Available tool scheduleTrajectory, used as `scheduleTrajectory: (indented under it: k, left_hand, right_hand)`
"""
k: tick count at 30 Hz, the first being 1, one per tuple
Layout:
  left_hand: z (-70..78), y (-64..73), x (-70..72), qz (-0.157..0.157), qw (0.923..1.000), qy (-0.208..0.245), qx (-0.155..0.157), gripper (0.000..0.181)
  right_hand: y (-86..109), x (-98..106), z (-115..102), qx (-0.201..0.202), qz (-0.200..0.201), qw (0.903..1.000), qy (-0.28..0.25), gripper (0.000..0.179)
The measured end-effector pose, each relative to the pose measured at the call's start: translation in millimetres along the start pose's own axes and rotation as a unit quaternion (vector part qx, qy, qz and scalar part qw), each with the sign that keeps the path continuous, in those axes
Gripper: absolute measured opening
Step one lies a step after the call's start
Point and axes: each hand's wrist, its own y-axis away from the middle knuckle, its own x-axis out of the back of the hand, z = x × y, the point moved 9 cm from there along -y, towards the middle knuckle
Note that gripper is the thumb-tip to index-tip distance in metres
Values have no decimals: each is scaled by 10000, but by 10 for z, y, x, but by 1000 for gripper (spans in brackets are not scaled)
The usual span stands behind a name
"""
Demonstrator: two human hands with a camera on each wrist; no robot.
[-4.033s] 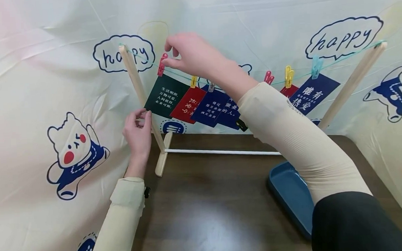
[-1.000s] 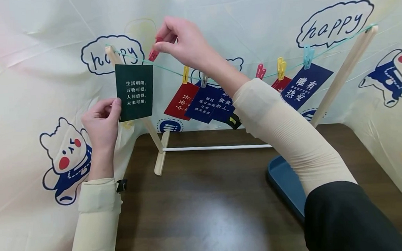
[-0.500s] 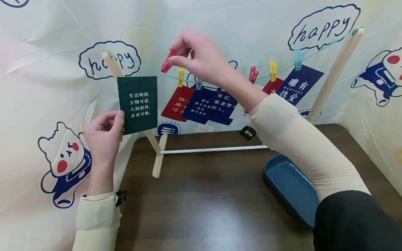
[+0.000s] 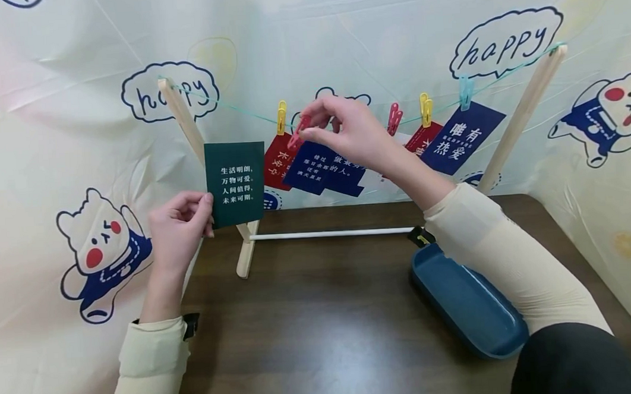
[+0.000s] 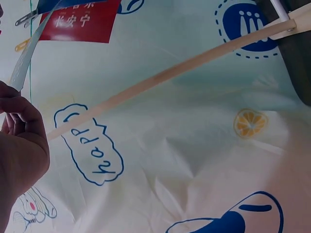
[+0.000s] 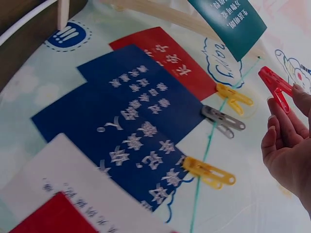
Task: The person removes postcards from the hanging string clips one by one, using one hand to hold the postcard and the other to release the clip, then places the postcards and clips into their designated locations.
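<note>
My left hand (image 4: 182, 231) pinches a dark green card (image 4: 237, 183) with white writing by its left edge, in front of the left wooden post (image 4: 183, 117). In the right hand (image 4: 352, 129) is a red clothespin (image 4: 298, 132), held between thumb and fingers; the right wrist view shows the clothespin (image 6: 275, 87) off the green string (image 6: 209, 141). Along that string hang a red card (image 6: 165, 63) under a yellow clothespin (image 6: 233, 97), and blue cards (image 6: 131, 87) under a grey clothespin (image 6: 223, 119) and another yellow clothespin (image 6: 209, 172).
A blue tray (image 4: 468, 302) stands on the brown table (image 4: 327, 327) at the right. Further right on the string, a light blue clothespin (image 4: 466, 92) holds a blue card (image 4: 462, 138) near the right post (image 4: 525, 117). A white rod (image 4: 333, 233) runs low between the posts.
The red clothespin has come off the string in my right hand and moved right and down. My left hand has taken the green card away from the line, then lowered it and moved it right.
</note>
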Motion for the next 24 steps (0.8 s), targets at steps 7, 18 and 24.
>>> scheduleTrajectory:
  k: [7,18,24]
  left_hand:
    - [-53,70,-207,-257,9995,172,-11,14]
    - [-242,252,-352,-456,9980,95,438,15]
    - [-376,354,-468,-680,9952,-42,704,14]
  right_hand:
    - [243,22,167,-154,61,9999,45,34]
    - [552,75,399,-550,186,9983,75,37]
    - [695,80,514,-616,133,9979,167,37]
